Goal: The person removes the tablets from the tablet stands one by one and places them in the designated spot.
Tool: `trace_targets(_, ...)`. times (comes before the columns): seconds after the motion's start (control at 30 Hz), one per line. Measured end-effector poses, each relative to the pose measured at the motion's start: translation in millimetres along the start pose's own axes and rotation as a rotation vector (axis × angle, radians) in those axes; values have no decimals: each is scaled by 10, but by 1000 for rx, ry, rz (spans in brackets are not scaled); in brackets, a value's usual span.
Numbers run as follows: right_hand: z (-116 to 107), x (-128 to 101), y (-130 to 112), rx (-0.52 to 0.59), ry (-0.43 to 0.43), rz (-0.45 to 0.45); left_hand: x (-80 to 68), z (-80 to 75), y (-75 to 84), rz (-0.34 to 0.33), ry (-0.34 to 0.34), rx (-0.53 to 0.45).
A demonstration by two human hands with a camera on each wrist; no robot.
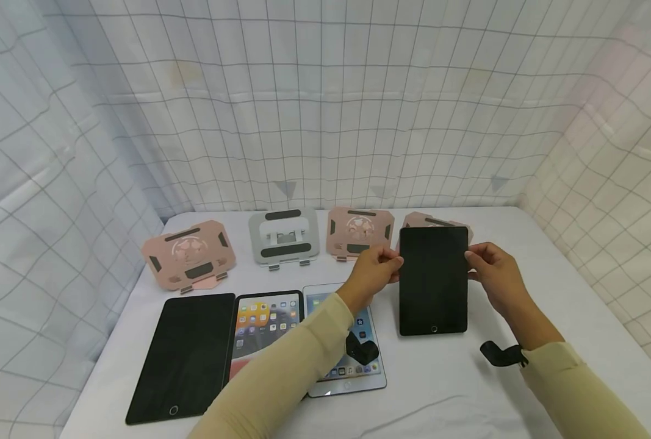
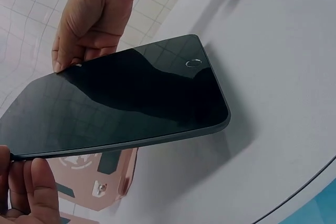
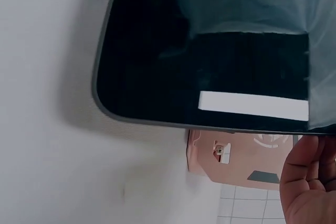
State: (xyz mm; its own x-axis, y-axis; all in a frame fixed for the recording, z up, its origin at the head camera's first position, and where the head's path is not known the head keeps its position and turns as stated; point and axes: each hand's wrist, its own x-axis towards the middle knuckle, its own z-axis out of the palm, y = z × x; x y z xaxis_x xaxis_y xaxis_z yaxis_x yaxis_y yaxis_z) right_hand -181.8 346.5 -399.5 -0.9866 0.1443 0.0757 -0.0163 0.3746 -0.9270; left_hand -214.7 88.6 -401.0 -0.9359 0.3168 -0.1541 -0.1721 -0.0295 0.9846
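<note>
A black tablet (image 1: 434,286) with a dark screen and a round home button is held upright, home button down, between both hands. The left hand (image 1: 370,271) pinches its left long edge, thumb on the front and fingers behind. On the opposite edge the right hand (image 1: 495,274) pinches in the same way. Behind the tablet, partly hidden by it, stands a pink tablet stand (image 1: 425,219). In the left wrist view the tablet (image 2: 131,98) slants over the white cloth, casting a shadow there. Its screen (image 3: 152,77) carries reflections in the right wrist view.
Left of the held tablet lie a large black tablet (image 1: 185,353), a tablet (image 1: 267,320) with app icons lit, and a white-framed tablet (image 1: 349,385) partly under the left forearm. Behind them stand a pink stand (image 1: 190,253), a grey stand (image 1: 284,236) and another pink stand (image 1: 360,230).
</note>
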Motion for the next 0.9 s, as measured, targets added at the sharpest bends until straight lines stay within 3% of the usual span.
trace_targets(0.5, 45, -53, 122, -58, -167, 43, -180, -14, -195, -173, 59, -101)
trace_targets(0.9, 186, -82, 232, -43, -253, 116, -329, -114, -306, -247, 73, -94)
